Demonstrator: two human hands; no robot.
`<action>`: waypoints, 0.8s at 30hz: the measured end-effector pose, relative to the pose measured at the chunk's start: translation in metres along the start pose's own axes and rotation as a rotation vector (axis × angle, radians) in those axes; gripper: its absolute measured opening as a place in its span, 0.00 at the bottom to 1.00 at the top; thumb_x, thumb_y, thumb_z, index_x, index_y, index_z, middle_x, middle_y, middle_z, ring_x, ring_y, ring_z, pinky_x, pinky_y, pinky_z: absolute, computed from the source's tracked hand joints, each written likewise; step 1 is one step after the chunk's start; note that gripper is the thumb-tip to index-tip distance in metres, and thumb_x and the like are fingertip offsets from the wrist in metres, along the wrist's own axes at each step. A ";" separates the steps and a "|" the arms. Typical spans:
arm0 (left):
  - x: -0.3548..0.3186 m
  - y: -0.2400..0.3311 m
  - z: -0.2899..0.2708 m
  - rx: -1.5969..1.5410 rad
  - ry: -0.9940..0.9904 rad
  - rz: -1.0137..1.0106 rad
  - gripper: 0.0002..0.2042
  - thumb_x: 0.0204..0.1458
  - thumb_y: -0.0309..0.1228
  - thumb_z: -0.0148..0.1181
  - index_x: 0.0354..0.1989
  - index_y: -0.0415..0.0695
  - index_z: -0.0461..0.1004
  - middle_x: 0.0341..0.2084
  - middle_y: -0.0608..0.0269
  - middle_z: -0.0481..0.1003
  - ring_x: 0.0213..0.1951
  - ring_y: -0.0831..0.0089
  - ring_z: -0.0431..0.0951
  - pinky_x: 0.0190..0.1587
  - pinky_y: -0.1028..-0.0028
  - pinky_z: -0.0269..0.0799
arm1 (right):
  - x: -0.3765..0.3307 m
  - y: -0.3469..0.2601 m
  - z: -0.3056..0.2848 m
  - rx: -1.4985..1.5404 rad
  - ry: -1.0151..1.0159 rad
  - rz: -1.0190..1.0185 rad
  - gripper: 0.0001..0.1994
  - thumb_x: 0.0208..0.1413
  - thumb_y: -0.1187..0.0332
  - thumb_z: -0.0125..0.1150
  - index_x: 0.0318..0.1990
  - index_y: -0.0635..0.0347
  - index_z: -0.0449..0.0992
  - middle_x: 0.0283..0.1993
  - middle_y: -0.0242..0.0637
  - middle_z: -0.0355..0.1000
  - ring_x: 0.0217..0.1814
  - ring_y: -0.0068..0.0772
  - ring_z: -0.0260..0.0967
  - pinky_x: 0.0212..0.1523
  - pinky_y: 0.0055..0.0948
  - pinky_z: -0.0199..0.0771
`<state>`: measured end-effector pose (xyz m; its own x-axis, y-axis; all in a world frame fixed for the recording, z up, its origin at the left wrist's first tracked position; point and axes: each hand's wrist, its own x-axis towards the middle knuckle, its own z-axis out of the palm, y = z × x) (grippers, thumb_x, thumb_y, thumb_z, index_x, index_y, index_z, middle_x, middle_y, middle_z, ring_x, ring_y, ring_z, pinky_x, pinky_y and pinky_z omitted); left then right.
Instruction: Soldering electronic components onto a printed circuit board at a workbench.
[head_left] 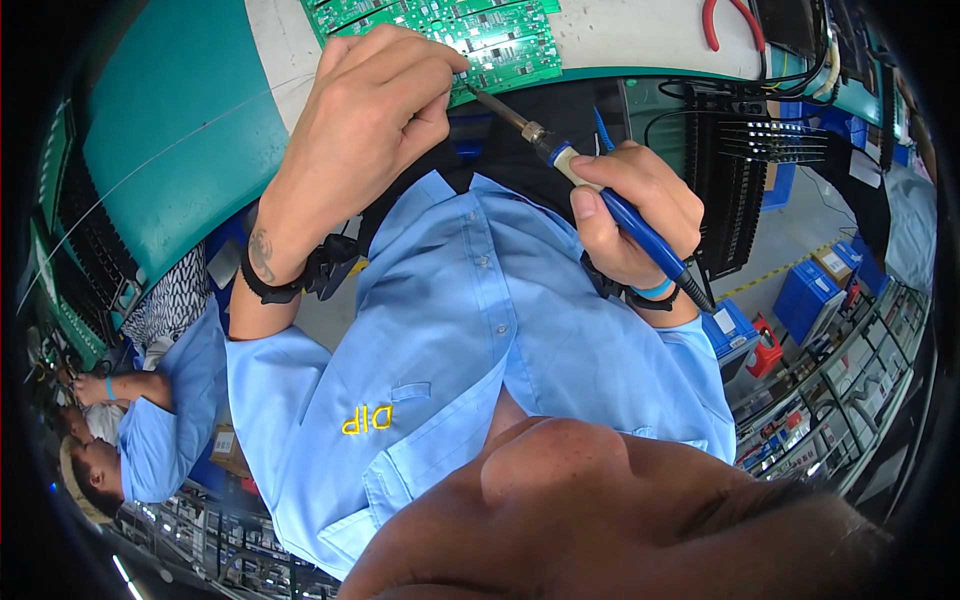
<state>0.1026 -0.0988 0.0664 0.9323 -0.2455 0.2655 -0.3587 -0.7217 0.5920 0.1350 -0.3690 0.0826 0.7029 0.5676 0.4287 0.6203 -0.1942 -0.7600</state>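
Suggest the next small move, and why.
Perhaps the right hand should angle the soldering iron slightly away from the left hand: its tip sits at the near edge of the green circuit board, close to that hand.

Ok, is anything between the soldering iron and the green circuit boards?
Nothing visible: the right hand holds the soldering iron with its tip at the near edge of the green circuit boards; the left hand sits close beside the tip.

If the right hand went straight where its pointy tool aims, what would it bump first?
Probably the green circuit boards, beside the left hand: the soldering iron in the right hand points there. Depth is unclear; it might already touch.
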 end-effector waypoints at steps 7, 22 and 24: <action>-0.001 0.000 -0.001 0.003 -0.005 -0.006 0.06 0.51 0.20 0.66 0.31 0.41 0.73 0.46 0.66 0.84 0.50 0.64 0.79 0.56 0.65 0.67 | 0.001 0.000 -0.005 0.006 0.015 -0.011 0.10 0.57 0.74 0.68 0.42 0.72 0.81 0.29 0.46 0.78 0.24 0.33 0.72 0.27 0.28 0.70; 0.005 0.000 -0.016 -0.086 0.031 -0.213 0.05 0.54 0.18 0.64 0.35 0.37 0.73 0.37 0.58 0.79 0.43 0.58 0.79 0.48 0.66 0.73 | 0.008 0.003 -0.002 0.008 0.050 -0.052 0.10 0.58 0.74 0.68 0.42 0.73 0.80 0.29 0.46 0.77 0.24 0.31 0.71 0.26 0.27 0.67; 0.004 0.000 -0.016 -0.078 0.029 -0.242 0.05 0.54 0.17 0.64 0.35 0.36 0.73 0.35 0.57 0.77 0.42 0.57 0.78 0.46 0.67 0.75 | 0.009 0.003 -0.002 0.008 0.043 -0.047 0.10 0.57 0.74 0.67 0.42 0.73 0.80 0.30 0.47 0.78 0.24 0.32 0.71 0.26 0.27 0.67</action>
<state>0.1062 -0.0896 0.0792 0.9902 -0.0523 0.1296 -0.1286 -0.7045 0.6979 0.1439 -0.3662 0.0846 0.6871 0.5415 0.4845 0.6506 -0.1616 -0.7420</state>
